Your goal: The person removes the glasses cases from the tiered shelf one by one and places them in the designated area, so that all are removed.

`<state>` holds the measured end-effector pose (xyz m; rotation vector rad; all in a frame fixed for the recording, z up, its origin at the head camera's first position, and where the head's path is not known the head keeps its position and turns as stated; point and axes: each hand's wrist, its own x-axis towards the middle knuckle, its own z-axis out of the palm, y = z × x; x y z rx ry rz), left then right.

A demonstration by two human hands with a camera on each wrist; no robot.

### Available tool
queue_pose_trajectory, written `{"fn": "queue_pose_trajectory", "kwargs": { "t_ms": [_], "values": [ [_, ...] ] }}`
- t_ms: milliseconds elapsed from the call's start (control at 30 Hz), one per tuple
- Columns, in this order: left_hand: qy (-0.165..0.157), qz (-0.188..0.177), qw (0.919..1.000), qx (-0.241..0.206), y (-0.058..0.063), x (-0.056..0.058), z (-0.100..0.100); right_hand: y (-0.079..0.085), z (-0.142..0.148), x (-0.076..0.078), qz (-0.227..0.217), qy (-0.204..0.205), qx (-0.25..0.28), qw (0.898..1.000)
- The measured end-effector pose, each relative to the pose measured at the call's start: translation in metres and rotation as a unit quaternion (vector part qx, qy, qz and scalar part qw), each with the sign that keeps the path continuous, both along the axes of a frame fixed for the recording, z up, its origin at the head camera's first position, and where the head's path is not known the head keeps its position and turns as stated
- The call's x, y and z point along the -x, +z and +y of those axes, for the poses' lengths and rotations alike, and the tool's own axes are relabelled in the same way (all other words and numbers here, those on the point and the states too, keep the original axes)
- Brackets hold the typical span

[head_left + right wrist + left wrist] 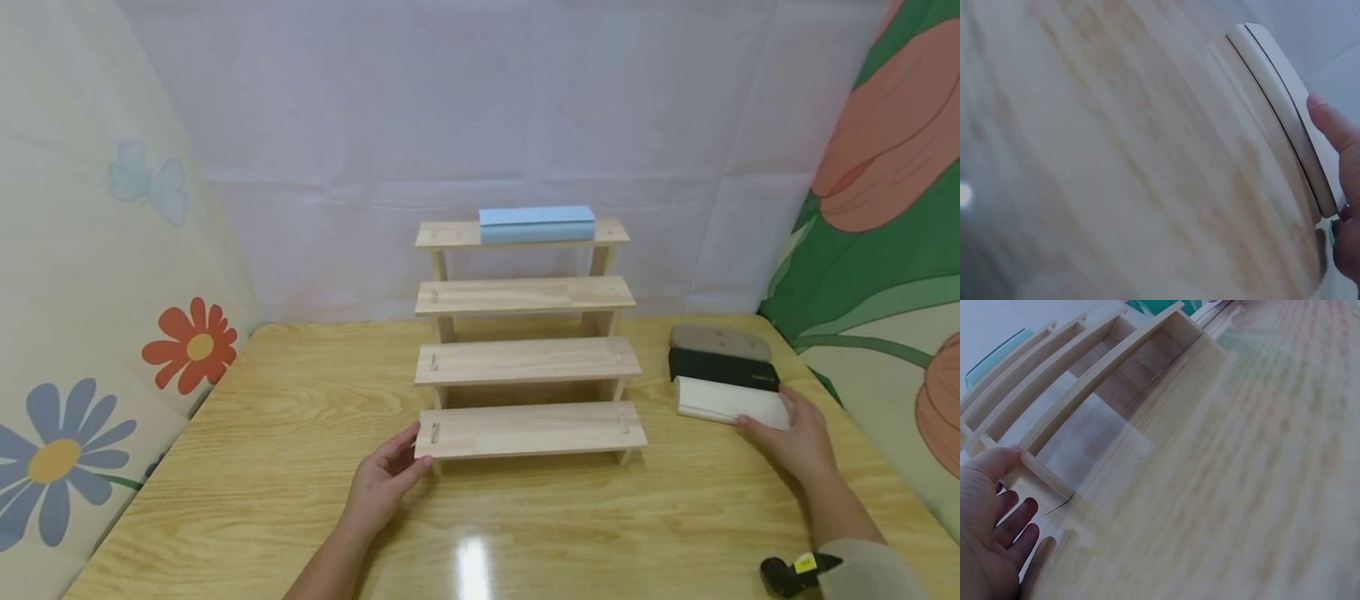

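Note:
A stepped wooden display stand [528,362] stands mid-table, a light blue glasses case [537,225] on its top tier. At the left end of the lowest tier, my left hand [378,487] holds the corner between thumb and forefinger; in the left wrist view the other fingers hang loosely beneath. On the right, a white glasses case [723,402] lies on the table. My right hand [797,437] grips its right end, thumb on the near side and fingers at the far side. The right wrist view shows the thumb [1332,125] against the white case.
Behind the white case lie a black glasses case [720,369] and a grey-brown case [720,341], side by side. A white cloth backdrop [480,125] hangs behind the wooden table [300,392]. Flower-patterned cloths flank both sides.

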<state>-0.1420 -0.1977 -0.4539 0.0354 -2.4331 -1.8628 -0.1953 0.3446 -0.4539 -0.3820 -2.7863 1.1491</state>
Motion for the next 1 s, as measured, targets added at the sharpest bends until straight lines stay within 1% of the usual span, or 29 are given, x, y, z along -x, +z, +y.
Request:
{"fn": "queue_pose_trajectory", "kwargs": {
  "t_ms": [300,467,533,767,1000],
  "values": [
    [-0.003,0.002,1.0000,-0.008,0.000,-0.001,-0.001,0.019,-0.005,0.008,0.014,0.006,0.023,1.000],
    [-0.003,0.001,1.0000,-0.007,-0.001,0.000,-0.001,0.032,-0.008,0.016,0.041,0.032,0.026,0.998],
    [-0.002,-0.001,1.0000,-0.007,-0.001,0.000,-0.001,0.038,-0.009,0.019,0.051,0.046,0.029,0.997],
    [0.003,-0.003,1.0000,0.002,-0.001,0.000,-0.001,0.066,-0.022,0.032,0.047,0.077,0.048,0.995],
    [0.005,-0.006,1.0000,0.005,0.000,0.000,-0.001,0.090,-0.039,0.047,0.056,0.108,0.075,0.990]
  ]
}}
